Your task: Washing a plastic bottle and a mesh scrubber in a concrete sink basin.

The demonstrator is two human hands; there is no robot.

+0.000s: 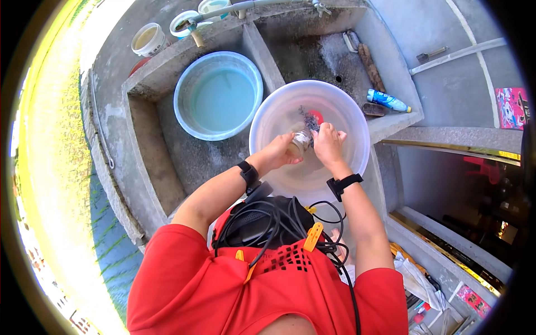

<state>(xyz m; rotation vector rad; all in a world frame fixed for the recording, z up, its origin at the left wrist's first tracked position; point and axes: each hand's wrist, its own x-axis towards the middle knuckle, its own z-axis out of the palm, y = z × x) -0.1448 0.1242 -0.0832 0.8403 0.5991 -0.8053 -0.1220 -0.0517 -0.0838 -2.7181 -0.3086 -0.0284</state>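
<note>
Sink, concrete [260, 50]: 1 unit, 2 bays, 1 dividing wall. Basin, pale translucent [268, 119]: 1, at the near end of the right bay; its near side is partly covered by forearms and cables. Tub, blue [185, 81]: 1, in the left bay, with bluish liquid. Pale tubs [147, 40]: at least 3, beyond the far left wall; overlap with a pipe makes the count uncertain.

Hands: 2, both over the basin. Left hand [277, 151]: fingers wrapped around the jar. Right hand [329, 145]: fingers bent and narrow beside the dark clump; cannot tell what they grip, fingertips hidden.

Bottle, blue [388, 101]: 1, lying on the right ledge. Brown rod-like object [371, 68]: 1, farther off; kind unclear. Jar, clear and tan [300, 142]: 1, between the hands, tilted; contents unreadable. Dark clump [309, 120]: 1, just beyond the jar; strands uncountable. Red piece [317, 116]: 1, partly hidden.
</note>
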